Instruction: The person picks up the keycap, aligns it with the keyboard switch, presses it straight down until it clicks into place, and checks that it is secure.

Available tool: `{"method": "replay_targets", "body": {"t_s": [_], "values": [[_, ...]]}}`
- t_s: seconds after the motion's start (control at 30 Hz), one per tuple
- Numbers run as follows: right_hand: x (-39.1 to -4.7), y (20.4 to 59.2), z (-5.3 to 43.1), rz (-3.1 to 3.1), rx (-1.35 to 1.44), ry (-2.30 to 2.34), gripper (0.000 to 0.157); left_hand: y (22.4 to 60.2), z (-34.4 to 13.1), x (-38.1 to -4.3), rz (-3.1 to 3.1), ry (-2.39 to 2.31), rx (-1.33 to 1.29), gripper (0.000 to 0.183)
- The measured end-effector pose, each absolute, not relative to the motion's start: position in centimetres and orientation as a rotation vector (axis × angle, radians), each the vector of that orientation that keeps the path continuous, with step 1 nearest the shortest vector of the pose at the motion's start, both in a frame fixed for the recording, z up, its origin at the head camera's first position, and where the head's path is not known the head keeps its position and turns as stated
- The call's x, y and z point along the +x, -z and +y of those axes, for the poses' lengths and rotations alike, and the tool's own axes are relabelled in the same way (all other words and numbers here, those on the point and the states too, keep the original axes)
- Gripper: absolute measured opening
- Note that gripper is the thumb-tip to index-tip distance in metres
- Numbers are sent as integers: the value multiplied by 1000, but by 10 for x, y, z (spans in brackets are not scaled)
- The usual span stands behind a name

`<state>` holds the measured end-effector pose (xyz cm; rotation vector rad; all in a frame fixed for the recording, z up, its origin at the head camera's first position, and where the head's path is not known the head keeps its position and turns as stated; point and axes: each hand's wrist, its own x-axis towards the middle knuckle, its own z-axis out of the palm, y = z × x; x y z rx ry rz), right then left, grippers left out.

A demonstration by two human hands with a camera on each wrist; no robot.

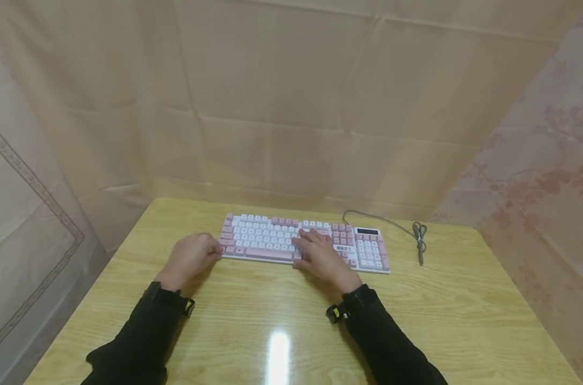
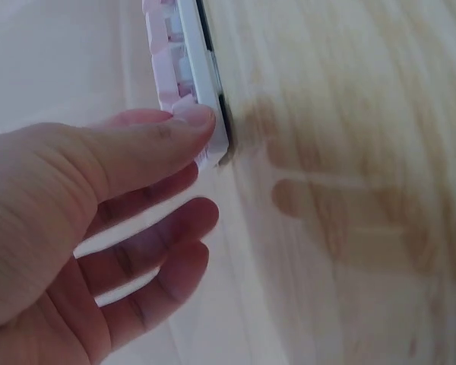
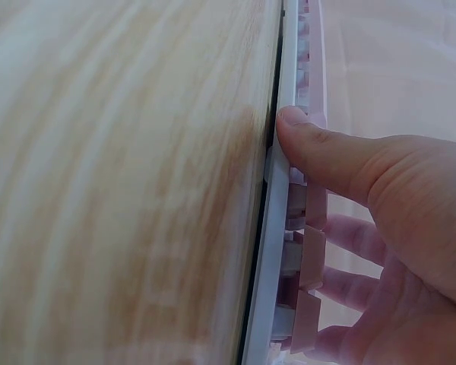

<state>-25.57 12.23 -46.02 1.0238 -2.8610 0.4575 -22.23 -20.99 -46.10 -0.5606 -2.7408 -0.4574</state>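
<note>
A pink and white keyboard (image 1: pixel 267 235) lies on the wooden table, its long front edge toward me. My left hand (image 1: pixel 191 256) is at its front left corner. There, thumb (image 2: pixel 156 144) and index finger pinch the corner, while the other fingers bend loosely beside it, as the left wrist view shows. Over the middle-right keys, my right hand (image 1: pixel 320 255) rests with fingers spread. Its thumb (image 3: pixel 319 144) touches the keyboard's front edge (image 3: pixel 277 228) in the right wrist view. Some keys are hidden under this hand.
From the keyboard's back edge a grey cable (image 1: pixel 380 216) runs right to a tied bundle (image 1: pixel 419 238) on the table (image 1: pixel 465 299). Beige cloth (image 1: pixel 282 107) hangs behind the table, with patterned cloth (image 1: pixel 551 176) at the right.
</note>
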Motion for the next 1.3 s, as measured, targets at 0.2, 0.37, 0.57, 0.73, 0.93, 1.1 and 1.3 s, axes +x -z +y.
{"method": "replay_targets", "body": {"t_s": [0.2,0.37,0.57,0.73,0.93,1.1,1.3], "values": [[-257,459,122,-2864,1023,-469,63,461,-211,-227,-2695,376,-637,7],[-256,459,125,-2866,1032,-471,62,464,-210,-229,-2677,337,-665,8],[-257,456,133,-2850,1055,-485,59,466,-211,-229,-2701,371,-641,10],[-261,446,149,-2762,1039,-482,57,463,-218,-229,-2727,403,-602,12],[-262,438,188,-2728,1005,-511,60,462,-222,-228,-2796,461,-543,13],[-263,433,222,-2770,901,-491,61,461,-224,-226,-2811,502,-521,12],[-262,428,263,-2679,774,-481,61,455,-226,-226,-2595,433,-575,43]]}}
